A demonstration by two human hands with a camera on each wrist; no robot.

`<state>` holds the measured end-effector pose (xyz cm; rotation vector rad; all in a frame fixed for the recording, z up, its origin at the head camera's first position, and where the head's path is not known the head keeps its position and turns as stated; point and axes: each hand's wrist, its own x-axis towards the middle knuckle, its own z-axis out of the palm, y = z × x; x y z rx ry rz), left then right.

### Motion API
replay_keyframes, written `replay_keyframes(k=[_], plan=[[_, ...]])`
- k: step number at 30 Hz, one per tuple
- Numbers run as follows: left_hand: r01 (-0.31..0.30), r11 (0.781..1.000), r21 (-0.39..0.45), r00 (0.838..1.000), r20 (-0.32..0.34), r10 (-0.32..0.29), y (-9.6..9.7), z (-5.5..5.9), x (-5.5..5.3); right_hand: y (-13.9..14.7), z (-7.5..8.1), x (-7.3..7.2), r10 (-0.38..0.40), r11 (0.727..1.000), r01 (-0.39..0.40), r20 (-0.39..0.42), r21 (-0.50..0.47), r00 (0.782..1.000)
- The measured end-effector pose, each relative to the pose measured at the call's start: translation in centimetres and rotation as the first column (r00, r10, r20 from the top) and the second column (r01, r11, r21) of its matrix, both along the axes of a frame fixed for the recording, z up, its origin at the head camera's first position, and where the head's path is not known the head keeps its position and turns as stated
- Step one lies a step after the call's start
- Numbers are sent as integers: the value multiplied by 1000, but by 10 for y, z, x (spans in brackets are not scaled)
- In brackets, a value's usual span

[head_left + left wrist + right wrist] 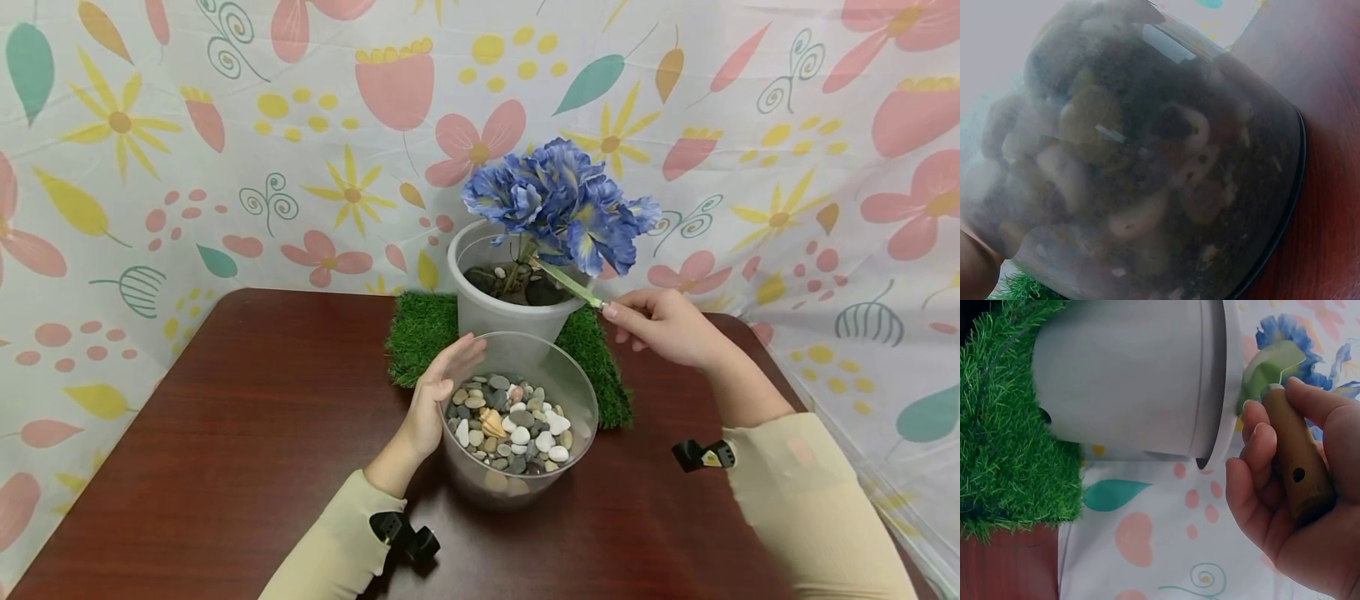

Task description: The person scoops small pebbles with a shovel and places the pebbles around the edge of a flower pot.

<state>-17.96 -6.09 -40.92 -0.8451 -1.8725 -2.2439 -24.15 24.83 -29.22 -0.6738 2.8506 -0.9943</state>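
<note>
My right hand [663, 329] grips a garden trowel by its short wooden handle [1300, 469]. Its pale green blade [572, 286] reaches over the rim of a white flowerpot [510, 318], under blue artificial flowers [555, 196]. Dark soil and a few stones show inside the pot. In front stands a clear plastic tub [487, 498] filled with pebbles [521, 418] and a tan seashell [492, 422]. With its fingers extended, my left hand [435, 396] rests against the tub's left side. Through the tub wall, the left wrist view shows blurred stones [1091, 119].
The pot stands on a mat of artificial grass [420, 333] on a dark red-brown table [225, 433]. Behind hangs a white cloth [420, 167] printed with flowers and leaves, which also comes down along the right side.
</note>
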Motion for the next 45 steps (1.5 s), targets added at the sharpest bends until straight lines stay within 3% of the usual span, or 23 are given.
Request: replay_keyframes(k=[9,23,31,37,43,45], plan=[[0,1000,-4,1000,-5,0,0,0,0,-1,-6,3,-1,1000,0,-34,-29,999],[0,1000,-8,1000,-15,0,-1,-1,-2,-13,-22,11,-68,995,61,-84,-80,994],[-1,1000,-3,1000,-22,1,0,-1,-1,-15,-33,16,-166,982,151,-129,-117,978],[-5,1000,4,1000,-24,5,0,-1,-1,-17,-38,27,-155,943,139,-29,-303,987],[0,1000,14,1000,-25,0,0,-1,-2,-18,-44,36,-90,867,94,31,-489,995],[3,1000,15,1000,-27,-3,0,-2,-2,-18,-46,39,-66,830,75,36,-553,997]])
